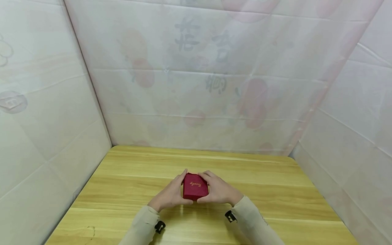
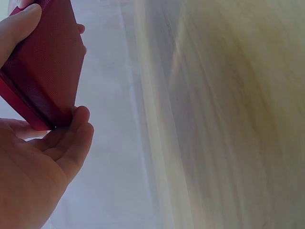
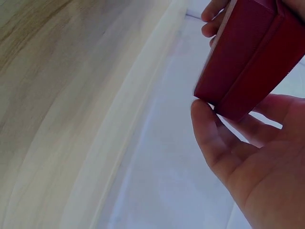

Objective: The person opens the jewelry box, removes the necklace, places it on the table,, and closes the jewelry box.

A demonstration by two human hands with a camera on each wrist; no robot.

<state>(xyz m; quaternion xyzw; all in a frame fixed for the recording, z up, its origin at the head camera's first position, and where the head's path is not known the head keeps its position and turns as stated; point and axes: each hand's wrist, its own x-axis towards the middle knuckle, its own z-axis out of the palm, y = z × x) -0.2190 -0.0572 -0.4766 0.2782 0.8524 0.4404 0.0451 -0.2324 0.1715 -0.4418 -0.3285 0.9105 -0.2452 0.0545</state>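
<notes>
Between both hands is a small dark-red jewelry box (image 1: 195, 186) with gold lettering on its lid, which reads upside down in the head view. A seam runs round its side in the right wrist view, and its lid looks closed. The left hand (image 1: 172, 194) grips the box from the left, thumb at the near side and fingers at the far corner. From the right, the right hand (image 1: 218, 190) holds it the same way. In both wrist views the box (image 2: 50, 62) is held up off the table, fingertips (image 3: 202, 112) at its lower edge.
Under the hands spreads a wood-grain table (image 1: 147, 163) with rounded far corners. Pale printed cloth walls (image 1: 196, 95) stand behind it and at both sides. Each light sleeve has a black band piece (image 1: 160, 226) at the wrist.
</notes>
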